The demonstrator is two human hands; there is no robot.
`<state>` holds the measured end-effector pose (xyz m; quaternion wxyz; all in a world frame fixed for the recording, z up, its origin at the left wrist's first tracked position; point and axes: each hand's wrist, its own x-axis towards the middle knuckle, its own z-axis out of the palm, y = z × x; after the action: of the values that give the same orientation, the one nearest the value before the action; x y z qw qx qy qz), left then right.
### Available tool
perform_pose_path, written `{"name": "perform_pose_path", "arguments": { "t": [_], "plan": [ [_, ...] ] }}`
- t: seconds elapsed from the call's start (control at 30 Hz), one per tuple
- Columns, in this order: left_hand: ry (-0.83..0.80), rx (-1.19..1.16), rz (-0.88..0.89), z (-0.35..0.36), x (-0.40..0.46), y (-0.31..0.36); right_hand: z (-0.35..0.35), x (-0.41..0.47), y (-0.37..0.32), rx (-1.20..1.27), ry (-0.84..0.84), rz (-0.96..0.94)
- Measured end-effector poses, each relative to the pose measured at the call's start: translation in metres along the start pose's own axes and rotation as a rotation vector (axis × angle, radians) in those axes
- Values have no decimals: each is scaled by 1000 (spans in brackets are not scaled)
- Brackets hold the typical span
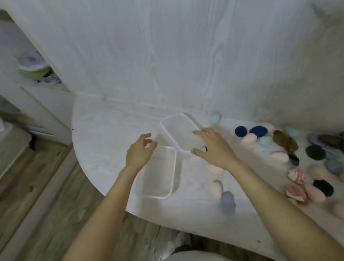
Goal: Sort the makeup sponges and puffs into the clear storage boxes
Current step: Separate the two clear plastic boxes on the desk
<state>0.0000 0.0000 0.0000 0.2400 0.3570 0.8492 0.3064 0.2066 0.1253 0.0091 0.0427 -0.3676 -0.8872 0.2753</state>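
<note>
Reaching with both the left hand [140,151] and right hand [212,145] spread and empty, a person approached two clear boxes [180,132], seemingly light, stiff, best gripped by rims.

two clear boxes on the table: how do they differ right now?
The far box lies nearer the wall, its long axis angled; the near box sits by the table's edge. The right hand hovers over the far box; the left hand over the near box's far corner. Both look clear, rectangular, lidless and empty.
</note>
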Motion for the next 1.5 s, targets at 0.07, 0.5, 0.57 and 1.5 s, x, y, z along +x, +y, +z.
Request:
{"name": "perform_pose_path", "arguments": {
  "t": [0.07, 0.5, 0.57, 1.5],
  "plan": [
    [-68, -64, -72, 4, 20, 1, 12, 24, -9, -12, -51, 93],
    [-309, -77, -87, 50, 112, 11, 29, 80, 10, -198, -166, 263],
    [-325, -64, -81, 61, 117, 13, 27, 81, 21, -325, -200, 245],
    [-165, -118, 70, 51, 141, -3, -55, 108, 49, 446, 451, 209]
  ]
}}
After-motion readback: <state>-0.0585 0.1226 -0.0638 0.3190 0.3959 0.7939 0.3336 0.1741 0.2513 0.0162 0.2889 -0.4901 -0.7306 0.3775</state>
